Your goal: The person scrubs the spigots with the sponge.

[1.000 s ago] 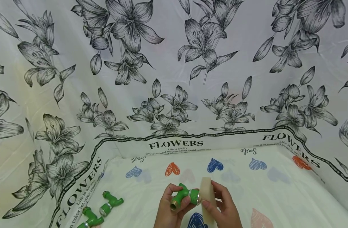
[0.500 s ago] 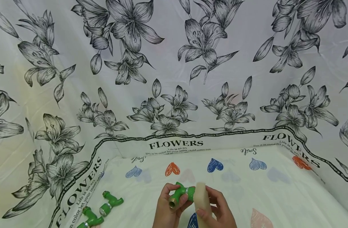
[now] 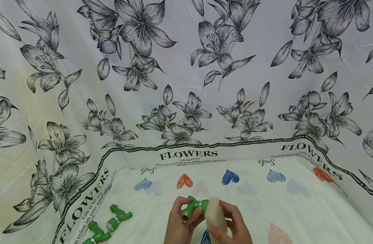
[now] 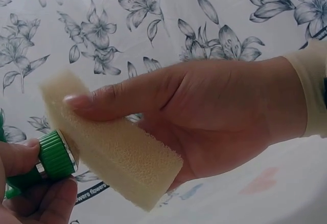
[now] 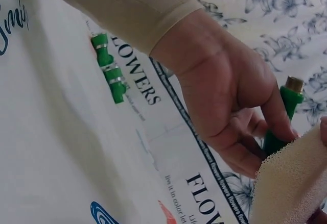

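In the head view my left hand (image 3: 180,225) grips a green tap (image 3: 191,207) with a brass threaded end pointing to the lower left. My right hand (image 3: 235,223) pinches a thick cream sponge (image 3: 215,214) between thumb and fingers. The sponge stands on edge at the tap's ribbed collar and hides its right end. The left wrist view shows the sponge (image 4: 117,147) touching or very close to the silver rim of the green collar (image 4: 55,155). From the right wrist view, the tap (image 5: 291,99) is partly hidden behind the fingers.
Two more green taps lie on the cloth at the left, an upper one (image 3: 120,216) and a lower one (image 3: 96,234) cut by the frame edge. The heart-printed cloth (image 3: 256,203) covers the surface. A flower-printed curtain (image 3: 186,74) rises behind and beside it.
My right hand has brought the sponge left and slightly down, so it now covers the tap's silver-rimmed end. The left hand and tap have shifted only a little. The other taps have not moved.
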A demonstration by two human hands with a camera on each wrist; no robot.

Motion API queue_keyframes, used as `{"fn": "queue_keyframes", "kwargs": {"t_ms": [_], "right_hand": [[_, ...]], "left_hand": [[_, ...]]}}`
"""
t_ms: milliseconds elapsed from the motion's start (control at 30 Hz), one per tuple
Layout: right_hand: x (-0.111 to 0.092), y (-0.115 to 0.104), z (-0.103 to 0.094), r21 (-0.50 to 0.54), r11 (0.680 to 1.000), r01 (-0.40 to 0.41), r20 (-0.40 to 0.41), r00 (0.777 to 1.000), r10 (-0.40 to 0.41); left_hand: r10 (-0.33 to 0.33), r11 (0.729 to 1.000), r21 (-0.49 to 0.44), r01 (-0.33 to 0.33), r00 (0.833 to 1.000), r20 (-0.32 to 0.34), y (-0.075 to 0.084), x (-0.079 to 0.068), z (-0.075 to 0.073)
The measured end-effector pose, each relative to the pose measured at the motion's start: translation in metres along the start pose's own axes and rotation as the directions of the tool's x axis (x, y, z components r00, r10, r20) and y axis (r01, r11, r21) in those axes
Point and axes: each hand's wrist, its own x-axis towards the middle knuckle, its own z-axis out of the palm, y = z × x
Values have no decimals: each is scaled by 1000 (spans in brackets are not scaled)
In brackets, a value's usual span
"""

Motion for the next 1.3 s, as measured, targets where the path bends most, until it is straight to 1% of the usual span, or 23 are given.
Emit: {"fn": "queue_keyframes", "kwargs": {"t_ms": [200,367,467,567,667,733,767,800,833,867,900,933,967,1000,1033,1067,1100,1133,1167,1200,1233,1267,1300], "right_hand": [[14,5,-10,24,997,-76,-1,997,76],[16,5,-12,54,990,-132,34,991,131],[12,2,-10,76,987,-139,61,989,134],[4,-2,-5,94,989,-113,66,992,107],[-1,-5,-1,83,993,-87,69,994,81],[-1,-5,-1,68,996,-64,83,995,58],[-1,-5,-2,59,997,-57,95,994,51],[0,-5,-2,44,997,-57,107,993,52],[0,-5,-3,30,998,-56,120,991,52],[-1,-4,-4,18,999,-49,129,990,47],[-1,-4,-4,13,999,-40,131,991,38],[-2,-4,-5,8,999,-33,133,991,32],[-2,-4,-5,4,1000,-25,130,991,24],[-2,-3,-6,3,1000,-17,123,992,16],[-2,-3,-7,2,1000,-13,119,993,13],[-2,-2,-8,-2,1000,-13,111,994,13],[-2,-2,-10,-5,1000,-15,105,994,15],[-1,-2,-11,-11,1000,-19,99,995,19],[-1,-1,-13,-15,1000,-23,95,995,24],[-1,-1,-14,-18,999,-28,90,995,30],[-1,0,-15,-22,999,-32,88,996,34],[0,0,-17,-24,999,-34,87,996,36],[0,1,-18,-20,999,-34,87,996,35]], "left_hand": [[-24,1000,-6,25,998,62,2,-2,2],[5,1000,-10,-4,994,106,5,-3,4],[26,1000,1,-26,995,93,7,-1,4],[44,999,-3,-43,997,62,8,0,2],[62,998,-3,-62,997,41,9,2,0],[82,996,33,-83,996,26,11,3,-3],[91,993,70,-92,996,8,12,4,-5],[95,988,122,-92,995,-24,14,5,-7],[104,978,189,-92,993,-56,17,6,-11],[119,960,262,-94,989,-84,20,8,-15],[141,937,334,-98,984,-105,23,9,-22],[181,898,425,-119,977,-109,26,11,-30],[226,840,523,-141,969,-102,30,13,-40],[276,764,623,-167,958,-81,33,16,-51],[328,664,721,-199,944,-41,36,19,-62],[371,548,807,-221,929,3,39,22,-74],[402,419,878,-230,914,48,43,25,-86],[422,279,935,-220,902,86,46,27,-98],[424,161,968,-192,899,108,50,30,-109],[422,61,985,-159,899,119,54,33,-120],[410,-21,992,-124,904,122,58,35,-131],[402,-77,993,-92,908,115,62,38,-141],[395,-122,990,-66,912,109,65,40,-151]]}}
